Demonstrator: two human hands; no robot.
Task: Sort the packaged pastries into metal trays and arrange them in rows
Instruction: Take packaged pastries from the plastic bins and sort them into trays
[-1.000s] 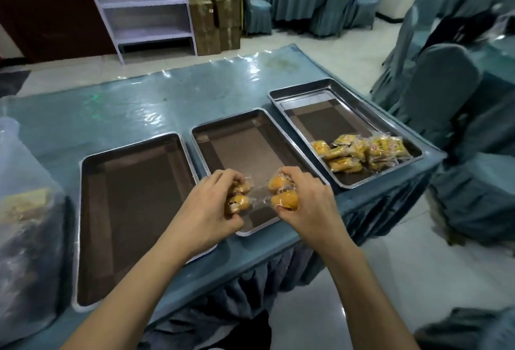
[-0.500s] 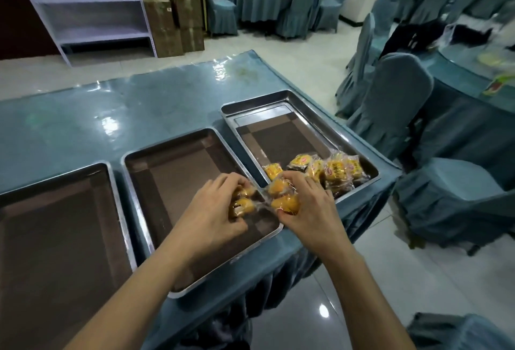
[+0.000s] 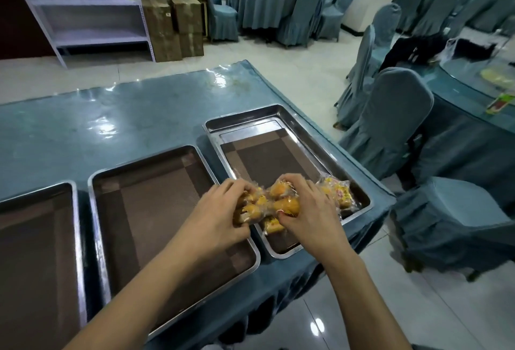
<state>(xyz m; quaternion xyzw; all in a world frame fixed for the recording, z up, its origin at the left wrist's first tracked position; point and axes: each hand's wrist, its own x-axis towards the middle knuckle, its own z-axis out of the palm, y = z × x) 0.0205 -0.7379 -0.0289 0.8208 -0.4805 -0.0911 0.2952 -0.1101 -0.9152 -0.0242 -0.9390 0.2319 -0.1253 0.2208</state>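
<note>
Three metal trays with brown liners stand side by side on the blue table: the left tray (image 3: 41, 238), the middle tray (image 3: 156, 210) and the right tray (image 3: 273, 154). My left hand (image 3: 217, 218) and my right hand (image 3: 309, 210) each grip clear-wrapped yellow pastries (image 3: 281, 202), held together over the near end of the right tray. More packaged pastries (image 3: 338, 192) lie in that tray, just right of my right hand. The left and middle trays hold nothing.
The blue table (image 3: 111, 121) ends just right of the right tray. Covered chairs (image 3: 390, 118) stand close to that edge. A white shelf (image 3: 83, 10) and cardboard boxes (image 3: 172, 26) are across the floor behind.
Both hands have carried the pastries from over the middle tray rightward to over the right tray. The view has swung right, so the bag at the far left is out of sight.
</note>
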